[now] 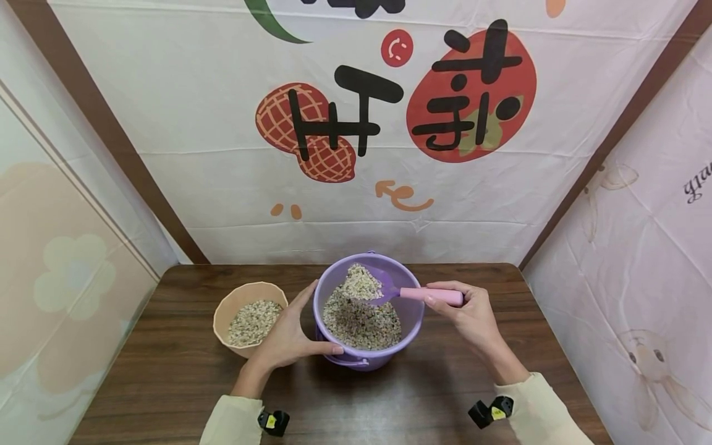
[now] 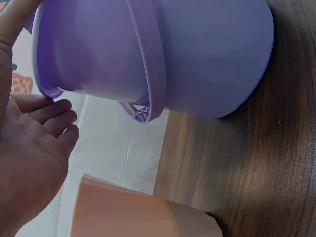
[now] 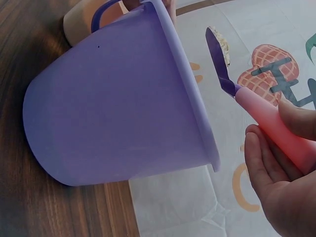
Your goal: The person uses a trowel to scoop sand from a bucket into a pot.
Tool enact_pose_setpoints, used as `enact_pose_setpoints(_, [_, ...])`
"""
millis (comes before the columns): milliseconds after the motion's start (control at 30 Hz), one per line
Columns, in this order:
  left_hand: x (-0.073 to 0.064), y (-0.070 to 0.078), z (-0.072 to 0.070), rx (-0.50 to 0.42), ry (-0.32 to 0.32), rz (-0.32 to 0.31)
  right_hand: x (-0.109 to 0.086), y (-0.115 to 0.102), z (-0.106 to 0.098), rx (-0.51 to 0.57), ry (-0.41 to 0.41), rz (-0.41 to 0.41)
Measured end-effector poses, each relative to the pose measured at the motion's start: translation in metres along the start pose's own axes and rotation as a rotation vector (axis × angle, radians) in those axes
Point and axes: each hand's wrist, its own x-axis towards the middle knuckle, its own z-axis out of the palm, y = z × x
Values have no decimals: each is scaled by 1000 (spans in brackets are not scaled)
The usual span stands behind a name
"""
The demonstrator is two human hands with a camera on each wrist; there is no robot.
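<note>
Now the scoop [image 1: 408,293] is full of grain [image 1: 360,283], up over the bucket [image 1: 413,309], and the right hand [image 1: 471,314] grips it. The left hand [image 1: 286,337] spreads wide against the bucket. Lots is left inside; some is already in the bowl [image 1: 240,301].

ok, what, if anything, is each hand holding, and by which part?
Right hand: purple-bladed shovel, by its pink handle. Left hand: purple bucket, steadied at its rim.

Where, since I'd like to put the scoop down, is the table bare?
Bare table shows on the near side of the purple bucket, between the sleeves, and left of the peach bowl. It's crowded between bowl and bucket, where the left hand touches the bucket.
</note>
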Motion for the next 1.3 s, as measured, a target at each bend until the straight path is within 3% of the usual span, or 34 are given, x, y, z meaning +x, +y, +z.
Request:
enact_pose_setpoints(933, [-1,2,-1,-13,-2,-11,-3,-1,-4,-2,47,12])
enact_pose_setpoints(1300, [-9,-2,-17,3,29,-49,-3,2,-3,3,32,9])
